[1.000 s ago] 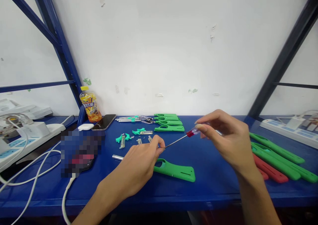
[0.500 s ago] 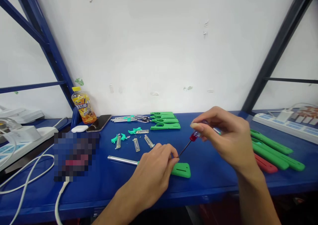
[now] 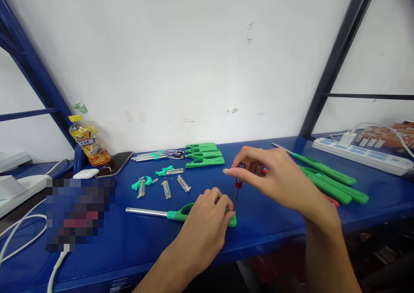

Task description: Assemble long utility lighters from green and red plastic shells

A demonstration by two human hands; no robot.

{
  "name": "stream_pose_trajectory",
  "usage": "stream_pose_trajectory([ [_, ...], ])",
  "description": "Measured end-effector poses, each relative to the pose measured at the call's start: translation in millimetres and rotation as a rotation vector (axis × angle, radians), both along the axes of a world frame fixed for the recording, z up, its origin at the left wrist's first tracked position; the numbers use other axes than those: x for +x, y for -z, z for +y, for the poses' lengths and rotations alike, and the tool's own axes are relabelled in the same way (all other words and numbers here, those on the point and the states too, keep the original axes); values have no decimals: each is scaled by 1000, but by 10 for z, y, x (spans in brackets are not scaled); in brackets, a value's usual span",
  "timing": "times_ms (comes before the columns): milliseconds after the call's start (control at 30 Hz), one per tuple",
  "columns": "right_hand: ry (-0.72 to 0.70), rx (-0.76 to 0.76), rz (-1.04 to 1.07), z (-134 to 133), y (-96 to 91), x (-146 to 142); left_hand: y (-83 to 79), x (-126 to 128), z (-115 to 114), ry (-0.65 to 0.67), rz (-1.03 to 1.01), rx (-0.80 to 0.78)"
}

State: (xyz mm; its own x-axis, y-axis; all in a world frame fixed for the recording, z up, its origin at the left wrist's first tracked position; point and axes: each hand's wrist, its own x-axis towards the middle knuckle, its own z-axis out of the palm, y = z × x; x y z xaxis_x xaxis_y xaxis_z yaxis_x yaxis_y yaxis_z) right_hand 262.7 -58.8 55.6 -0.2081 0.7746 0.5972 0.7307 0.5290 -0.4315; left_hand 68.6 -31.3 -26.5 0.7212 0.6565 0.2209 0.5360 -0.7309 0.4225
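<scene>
A long-nosed green lighter [image 3: 177, 216] with a silver tube lies on the table in front of me, tube to the left. My left hand [image 3: 207, 222] is closed over its handle, with thumb and index finger pinched near the end; something tiny and dark shows at those fingertips. Between the fingers of my right hand [image 3: 274, 174] is a small screwdriver [image 3: 238, 183] with a red and purple handle. It stands nearly upright, its tip close to the handle's end; whether it touches I cannot tell.
Clear fuel tanks [image 3: 166, 190] and teal parts [image 3: 164, 170] lie beyond my left hand. Green shells [image 3: 205, 161] and metal tubes [image 3: 145, 157] are stacked behind. More green lighters [image 3: 326, 170] lie right, by a power strip [image 3: 362, 157]. Left are a phone [image 3: 114, 163] and a bottle [image 3: 90, 142].
The view has turned rightward. My left hand sits closer to the handle's end, uncovering more of the lighter's front. The screwdriver has swung from a slant to nearly upright.
</scene>
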Motion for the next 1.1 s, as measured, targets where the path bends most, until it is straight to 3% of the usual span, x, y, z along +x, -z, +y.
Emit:
stream_pose_trajectory([
  [200,-38,-75,-21,32,23,-48,23,-23,1,5,-32,-46],
  [533,-75,-156,34,49,31,-71,99,-225,-42,27,-4,6],
  [767,-311,-336,190,184,76,-3,155,-208,44,-74,66,50],
  [1033,-141,-284,286,273,105,-62,141,-214,55,-56,70,87],
  [1100,-159,-306,316,280,116,-70,139,-209,53,-60,69,84],
])
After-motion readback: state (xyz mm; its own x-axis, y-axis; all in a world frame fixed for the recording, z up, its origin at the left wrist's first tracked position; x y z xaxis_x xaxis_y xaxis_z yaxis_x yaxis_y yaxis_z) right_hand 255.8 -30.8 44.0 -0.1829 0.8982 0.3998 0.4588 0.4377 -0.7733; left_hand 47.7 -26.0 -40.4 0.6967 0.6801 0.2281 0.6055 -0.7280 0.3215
